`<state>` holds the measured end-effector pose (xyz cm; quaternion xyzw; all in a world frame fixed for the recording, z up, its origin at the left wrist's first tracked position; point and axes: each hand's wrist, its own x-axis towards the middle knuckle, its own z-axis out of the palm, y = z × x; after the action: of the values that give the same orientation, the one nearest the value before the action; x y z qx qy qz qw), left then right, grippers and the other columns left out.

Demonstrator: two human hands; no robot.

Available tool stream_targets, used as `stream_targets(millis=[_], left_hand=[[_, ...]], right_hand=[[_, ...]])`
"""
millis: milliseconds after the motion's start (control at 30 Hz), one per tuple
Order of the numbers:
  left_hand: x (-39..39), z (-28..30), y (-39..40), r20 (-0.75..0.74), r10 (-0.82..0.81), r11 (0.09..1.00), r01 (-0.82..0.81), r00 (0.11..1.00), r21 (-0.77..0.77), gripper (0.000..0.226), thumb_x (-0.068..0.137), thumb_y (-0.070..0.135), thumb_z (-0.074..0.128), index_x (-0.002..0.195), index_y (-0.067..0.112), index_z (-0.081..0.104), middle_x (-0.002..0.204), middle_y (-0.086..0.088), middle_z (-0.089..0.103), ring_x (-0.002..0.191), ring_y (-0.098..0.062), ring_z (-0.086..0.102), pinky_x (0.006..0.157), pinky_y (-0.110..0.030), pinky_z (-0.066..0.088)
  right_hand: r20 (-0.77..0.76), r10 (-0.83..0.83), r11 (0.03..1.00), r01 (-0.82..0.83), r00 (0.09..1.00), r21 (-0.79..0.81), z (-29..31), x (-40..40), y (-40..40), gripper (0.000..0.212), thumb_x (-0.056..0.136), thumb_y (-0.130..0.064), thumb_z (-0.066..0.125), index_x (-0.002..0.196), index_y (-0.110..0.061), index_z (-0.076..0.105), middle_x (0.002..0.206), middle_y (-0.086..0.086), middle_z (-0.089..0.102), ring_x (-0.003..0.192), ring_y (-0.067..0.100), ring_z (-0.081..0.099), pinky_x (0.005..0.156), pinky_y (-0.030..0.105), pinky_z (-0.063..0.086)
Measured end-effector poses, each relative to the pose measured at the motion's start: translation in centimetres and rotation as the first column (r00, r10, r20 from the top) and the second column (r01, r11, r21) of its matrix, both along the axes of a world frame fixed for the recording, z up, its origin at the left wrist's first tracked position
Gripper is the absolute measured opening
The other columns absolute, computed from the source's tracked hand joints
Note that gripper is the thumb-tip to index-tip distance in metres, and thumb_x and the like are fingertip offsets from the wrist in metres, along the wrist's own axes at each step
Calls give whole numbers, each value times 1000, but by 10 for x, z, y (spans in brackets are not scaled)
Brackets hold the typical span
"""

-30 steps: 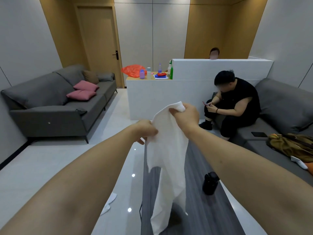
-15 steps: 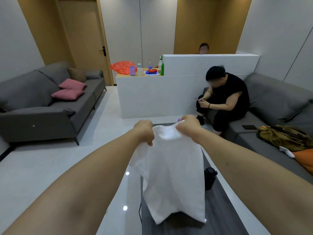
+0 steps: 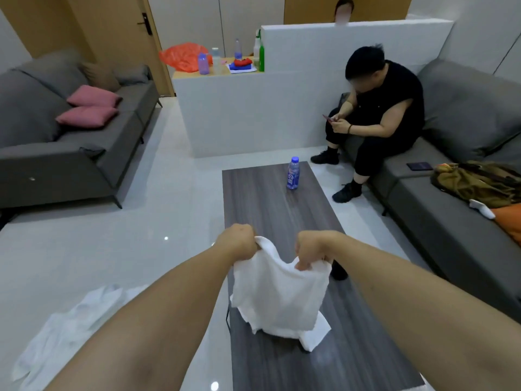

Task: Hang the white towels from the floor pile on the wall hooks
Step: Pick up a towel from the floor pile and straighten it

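While both my hands' fingers, left [image 3: 239, 240] and right [image 3: 312, 251], pinch the white cloth towel [image 3: 279, 294] above the dark wood worktop [image 3: 265, 193], I judge it needs carrying to a hook.

Soft, even indoor light; small ceiling-light glints on the glossy floor [image 3: 84, 249] (wide-angle bending at edges), forearms slightly blurred, shadows faint.
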<state>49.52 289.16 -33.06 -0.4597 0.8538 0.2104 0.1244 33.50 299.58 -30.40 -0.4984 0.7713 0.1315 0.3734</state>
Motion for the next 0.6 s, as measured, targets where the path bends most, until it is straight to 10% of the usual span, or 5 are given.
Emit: stream_targets(millis=[167,367,600], left_hand=[[-49,39,-39,133,13,998,-6,991,-58,47,74,26,84,113,10,62,116,-10,61,105,-29,61,83,-34,52],[-95,242,-113,-317,89,813,-253,944,-525,23,91,16,56,109,4,65,116,-21,61,108,-38,59,85,-38,49],[-95,430,-87,-621,-62,499,-514,782,-697,32,101,40,49,98,14,66,93,-12,65,88,-33,62,69,-33,46]], right_hand=[[-56,-144,939,118,988,-323,5,-64,-54,13,88,-21,61,81,-11,59,95,9,63,83,28,61,59,27,43],[26,-332,442,180,943,-879,221,-123,-122,20,94,-24,57,104,-16,72,107,12,68,102,33,62,78,32,49],[13,-375,-74,-16,927,-997,411,-134,-83,18,96,-32,60,101,-22,75,98,3,72,93,24,62,76,31,50]])
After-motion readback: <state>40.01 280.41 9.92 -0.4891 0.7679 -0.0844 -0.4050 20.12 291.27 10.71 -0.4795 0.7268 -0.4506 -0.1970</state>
